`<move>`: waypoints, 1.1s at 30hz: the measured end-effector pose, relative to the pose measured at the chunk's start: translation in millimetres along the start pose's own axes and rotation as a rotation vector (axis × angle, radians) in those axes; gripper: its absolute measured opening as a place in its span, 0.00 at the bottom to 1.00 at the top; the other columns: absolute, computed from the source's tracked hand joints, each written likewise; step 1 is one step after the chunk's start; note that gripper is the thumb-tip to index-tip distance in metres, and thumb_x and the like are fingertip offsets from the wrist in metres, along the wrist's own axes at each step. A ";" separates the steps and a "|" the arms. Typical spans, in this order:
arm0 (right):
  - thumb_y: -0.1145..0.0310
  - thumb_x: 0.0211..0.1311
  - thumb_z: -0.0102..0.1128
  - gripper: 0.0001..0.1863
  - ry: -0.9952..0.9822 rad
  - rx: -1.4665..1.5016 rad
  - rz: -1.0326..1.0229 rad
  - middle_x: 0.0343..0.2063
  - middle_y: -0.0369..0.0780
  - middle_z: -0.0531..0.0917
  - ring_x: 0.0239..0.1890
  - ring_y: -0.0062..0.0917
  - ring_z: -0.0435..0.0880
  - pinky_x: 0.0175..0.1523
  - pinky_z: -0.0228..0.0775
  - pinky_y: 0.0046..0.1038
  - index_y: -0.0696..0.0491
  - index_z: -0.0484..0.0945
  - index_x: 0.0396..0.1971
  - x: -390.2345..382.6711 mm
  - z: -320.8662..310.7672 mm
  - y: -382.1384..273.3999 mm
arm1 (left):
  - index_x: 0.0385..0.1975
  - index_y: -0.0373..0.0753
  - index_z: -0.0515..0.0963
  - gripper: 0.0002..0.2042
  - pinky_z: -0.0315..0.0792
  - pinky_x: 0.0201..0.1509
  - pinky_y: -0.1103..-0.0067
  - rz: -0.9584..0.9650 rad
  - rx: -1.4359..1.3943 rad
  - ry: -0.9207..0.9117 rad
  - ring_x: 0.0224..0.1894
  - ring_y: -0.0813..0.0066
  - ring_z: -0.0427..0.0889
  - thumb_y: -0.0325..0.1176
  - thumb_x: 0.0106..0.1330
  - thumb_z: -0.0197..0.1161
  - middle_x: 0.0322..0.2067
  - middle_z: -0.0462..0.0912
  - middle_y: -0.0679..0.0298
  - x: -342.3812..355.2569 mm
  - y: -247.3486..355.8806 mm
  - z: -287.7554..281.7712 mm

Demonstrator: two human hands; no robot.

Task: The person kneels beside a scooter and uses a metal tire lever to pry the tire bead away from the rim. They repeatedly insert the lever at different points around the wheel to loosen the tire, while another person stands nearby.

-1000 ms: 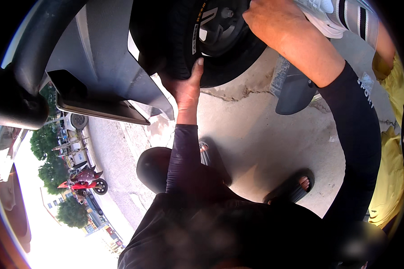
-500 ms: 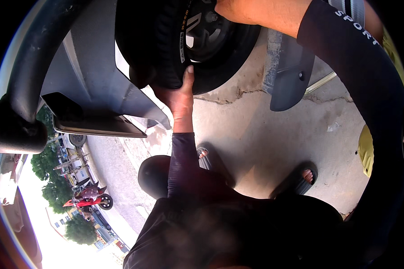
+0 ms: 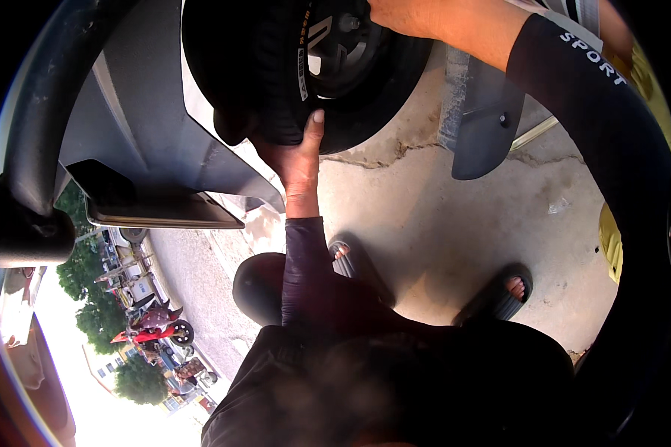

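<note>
A black-tyred wheel (image 3: 384,97) with a dark spoked rim fills the upper middle. My left hand (image 3: 298,160) grips the tyre's near side, with its thumb along the sidewall and its other fingers hidden behind the tread. Over the far right part of the rim lies my right hand (image 3: 402,15), close to the hub nut (image 3: 348,23). The picture's upper edge cuts off its fingers, so its grip cannot be made out. Black sleeves cover both my forearms.
A grey body panel (image 3: 145,97) and a black tube (image 3: 45,112) stand left of the wheel; a dark mudguard (image 3: 488,127) hangs at its right. Cracked concrete (image 3: 432,223) lies below. Parked vehicles, including a red motorcycle (image 3: 156,334), line the street. Yellow cloth (image 3: 610,242) shows at right.
The view has shifted slightly. My right hand and forearm sit a little further right and show a bit more of the hub nut. My left hand keeps its hold on the tyre.
</note>
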State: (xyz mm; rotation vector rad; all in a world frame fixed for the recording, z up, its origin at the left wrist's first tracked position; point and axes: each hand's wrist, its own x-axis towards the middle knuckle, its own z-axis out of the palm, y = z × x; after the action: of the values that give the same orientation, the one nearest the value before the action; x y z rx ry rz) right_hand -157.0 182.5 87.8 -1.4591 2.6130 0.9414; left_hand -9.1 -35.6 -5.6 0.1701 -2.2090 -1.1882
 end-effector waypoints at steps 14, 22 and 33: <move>0.65 0.61 0.57 0.11 0.099 -0.070 -0.173 0.40 0.36 0.87 0.46 0.31 0.85 0.48 0.77 0.34 0.50 0.87 0.37 1.5 4.2 7.9 | 0.65 0.27 0.54 0.53 0.50 0.73 0.68 0.015 0.062 -0.046 0.68 0.58 0.60 0.43 0.43 0.81 0.65 0.61 0.49 1.2 -1.6 -6.3; 0.63 0.61 0.59 0.12 0.052 -0.052 -0.120 0.45 0.35 0.86 0.51 0.29 0.83 0.49 0.77 0.32 0.46 0.86 0.41 22.2 -21.3 6.7 | 0.66 0.26 0.54 0.53 0.49 0.73 0.69 0.052 0.128 -0.121 0.68 0.59 0.60 0.41 0.43 0.81 0.66 0.60 0.49 2.5 -3.8 -10.4; 0.68 0.57 0.57 0.10 0.147 0.121 0.036 0.35 0.34 0.88 0.40 0.26 0.87 0.41 0.78 0.31 0.47 0.88 0.32 -14.8 31.7 -33.0 | 0.67 0.28 0.51 0.54 0.49 0.73 0.71 0.007 -0.021 -0.098 0.68 0.62 0.59 0.38 0.43 0.81 0.66 0.59 0.51 2.2 1.2 -3.2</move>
State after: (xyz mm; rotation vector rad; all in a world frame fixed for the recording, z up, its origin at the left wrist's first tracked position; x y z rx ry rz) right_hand -131.7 197.0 49.5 -1.5114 2.7521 0.6885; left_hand -8.8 -38.0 -2.4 0.0976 -2.2788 -1.2391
